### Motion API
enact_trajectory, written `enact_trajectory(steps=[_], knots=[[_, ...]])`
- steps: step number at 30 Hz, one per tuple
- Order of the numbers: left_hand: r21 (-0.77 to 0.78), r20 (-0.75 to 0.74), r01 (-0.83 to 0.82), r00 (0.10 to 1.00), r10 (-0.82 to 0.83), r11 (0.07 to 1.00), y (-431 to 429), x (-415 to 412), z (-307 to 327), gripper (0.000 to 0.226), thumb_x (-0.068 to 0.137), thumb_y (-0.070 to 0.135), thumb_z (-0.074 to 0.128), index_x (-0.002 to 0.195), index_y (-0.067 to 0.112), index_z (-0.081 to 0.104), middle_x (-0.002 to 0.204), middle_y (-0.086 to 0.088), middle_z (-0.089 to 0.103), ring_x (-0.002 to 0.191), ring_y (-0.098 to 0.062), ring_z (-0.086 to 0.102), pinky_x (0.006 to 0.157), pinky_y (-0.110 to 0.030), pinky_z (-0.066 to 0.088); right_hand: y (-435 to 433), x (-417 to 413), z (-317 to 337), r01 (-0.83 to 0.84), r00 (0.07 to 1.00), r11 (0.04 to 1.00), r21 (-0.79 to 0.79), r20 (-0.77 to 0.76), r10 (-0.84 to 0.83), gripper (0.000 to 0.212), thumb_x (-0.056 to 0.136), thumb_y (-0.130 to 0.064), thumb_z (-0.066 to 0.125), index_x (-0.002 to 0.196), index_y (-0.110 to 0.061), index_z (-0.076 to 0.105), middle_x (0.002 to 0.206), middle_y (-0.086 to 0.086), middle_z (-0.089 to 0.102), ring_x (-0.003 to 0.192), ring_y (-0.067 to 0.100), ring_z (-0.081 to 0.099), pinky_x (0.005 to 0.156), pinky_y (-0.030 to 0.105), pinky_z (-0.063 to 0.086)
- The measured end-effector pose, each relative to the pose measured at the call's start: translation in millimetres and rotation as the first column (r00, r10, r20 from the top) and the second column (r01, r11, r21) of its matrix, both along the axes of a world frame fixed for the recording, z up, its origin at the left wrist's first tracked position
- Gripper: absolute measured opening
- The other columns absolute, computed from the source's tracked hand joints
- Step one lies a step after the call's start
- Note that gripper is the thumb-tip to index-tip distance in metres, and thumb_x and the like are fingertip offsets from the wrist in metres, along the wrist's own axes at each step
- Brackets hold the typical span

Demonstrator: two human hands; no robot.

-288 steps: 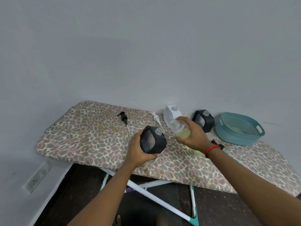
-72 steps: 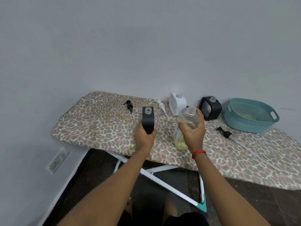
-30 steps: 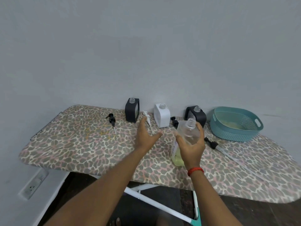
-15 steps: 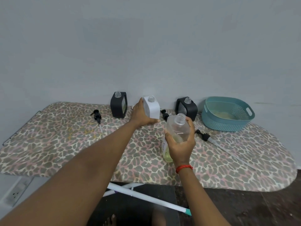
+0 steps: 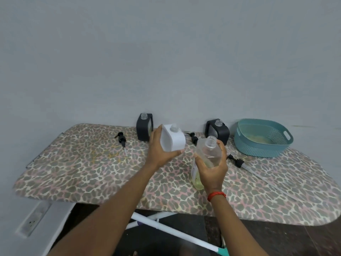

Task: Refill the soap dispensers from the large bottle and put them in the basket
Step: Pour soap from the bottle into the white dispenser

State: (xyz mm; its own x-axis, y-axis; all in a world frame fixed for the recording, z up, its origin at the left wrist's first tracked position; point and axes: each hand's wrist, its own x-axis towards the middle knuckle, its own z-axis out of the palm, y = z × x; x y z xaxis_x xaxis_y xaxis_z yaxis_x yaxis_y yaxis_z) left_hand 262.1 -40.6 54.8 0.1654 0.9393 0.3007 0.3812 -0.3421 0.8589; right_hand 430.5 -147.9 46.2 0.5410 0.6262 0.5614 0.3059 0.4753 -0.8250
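Far left on the ironing board [image 5: 83,172], a loose black pump head [image 5: 121,140] lies unmoved. Behind it, a black dispenser [image 5: 144,129] stands uncapped against the wall. The left hand [image 5: 159,154] grips the white dispenser [image 5: 173,140], which half a second ago stood on the board and is now lifted clear, just beside the large bottle [image 5: 207,153]. The right hand [image 5: 213,169] still holds that bottle upright, mouth open. The writing on its label [image 5: 194,169] is illegible. A second black dispenser [image 5: 217,131] and the basket [image 5: 263,152] stand at the right.
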Motion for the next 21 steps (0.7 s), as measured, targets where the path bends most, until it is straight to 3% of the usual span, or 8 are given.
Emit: enact_trajectory(steps=[4,6,9,11,15,20,21], knots=[[0.04,0.033,0.0,0.999,-0.001,0.999,-44,-45,-20,0.112,0.053,0.047,0.092,0.147,0.04,0.031,0.136,0.002,0.036,0.131,-0.018,0.044,0.106,-0.042,0.044,-2,-2,-1,0.0,1.0,1.0,-0.023,-0.004,0.0,0.077,0.075,-0.039,0.081,0.143,-0.034,0.045,0.131,-0.047,0.051,0.121,-0.02,0.051,0.094,0.0,0.042],[0.021,0.013,-0.001,1.0,0.001,1.0,-56,-61,-29,0.115,0.056,0.038,0.096,0.149,0.041,0.028,0.137,0.0,0.034,0.133,-0.021,0.042,0.107,-0.045,0.044,-3,-3,-1,0.011,1.0,0.999,-0.038,0.001,-0.011,0.08,0.075,-0.04,0.081,0.145,-0.028,0.045,0.131,-0.048,0.05,0.122,-0.022,0.048,0.095,-0.001,0.039],[0.001,0.015,-0.001,1.0,0.001,1.0,-64,-73,-36,0.117,0.061,0.029,0.097,0.15,0.047,0.023,0.138,0.003,0.031,0.135,-0.018,0.039,0.108,-0.039,0.042,-6,-5,4,0.009,1.0,0.997,-0.08,0.013,-0.008,0.076,0.075,-0.042,0.082,0.141,-0.047,0.044,0.129,-0.048,0.051,0.12,-0.02,0.052,0.093,0.0,0.042],[-0.01,0.025,-0.011,1.0,0.011,1.0,-65,-75,-39,0.118,0.06,0.028,0.097,0.154,0.038,0.026,0.139,0.002,0.034,0.133,-0.017,0.042,0.106,-0.036,0.041,-9,-8,7,0.015,1.0,0.995,-0.1,0.029,-0.012,0.077,0.076,-0.043,0.082,0.139,-0.057,0.04,0.129,-0.048,0.051,0.119,-0.02,0.053,0.091,0.0,0.043],[-0.035,0.022,-0.013,1.0,0.014,0.999,-65,-75,-43,0.112,0.06,0.031,0.098,0.153,0.021,0.035,0.14,0.004,0.04,0.131,-0.015,0.045,0.106,-0.038,0.042,-7,-8,13,0.007,0.997,0.988,-0.155,0.074,0.005,0.078,0.075,-0.046,0.083,0.137,-0.061,0.039,0.131,-0.047,0.049,0.12,-0.014,0.055,0.093,0.007,0.048],[-0.029,0.034,0.01,0.999,-0.009,1.0,-64,-80,-44,0.109,0.054,0.04,0.096,0.147,0.022,0.042,0.136,0.004,0.046,0.12,0.002,0.046,0.095,-0.013,0.038,4,-2,22,-0.051,0.97,0.958,-0.283,0.213,0.115,0.077,0.074,-0.038,0.086,0.138,-0.049,0.044,0.129,-0.034,0.057,0.113,-0.007,0.061,0.089,0.01,0.051],[-0.03,0.034,0.021,0.999,-0.02,0.999,-64,-80,-45,0.109,0.055,0.038,0.097,0.147,0.022,0.042,0.137,0.004,0.047,0.121,0.005,0.046,0.095,-0.013,0.038,5,-1,25,-0.057,0.953,0.949,-0.31,0.266,0.144,0.076,0.074,-0.038,0.086,0.136,-0.051,0.044,0.127,-0.032,0.058,0.111,-0.007,0.061,0.088,0.007,0.049]])
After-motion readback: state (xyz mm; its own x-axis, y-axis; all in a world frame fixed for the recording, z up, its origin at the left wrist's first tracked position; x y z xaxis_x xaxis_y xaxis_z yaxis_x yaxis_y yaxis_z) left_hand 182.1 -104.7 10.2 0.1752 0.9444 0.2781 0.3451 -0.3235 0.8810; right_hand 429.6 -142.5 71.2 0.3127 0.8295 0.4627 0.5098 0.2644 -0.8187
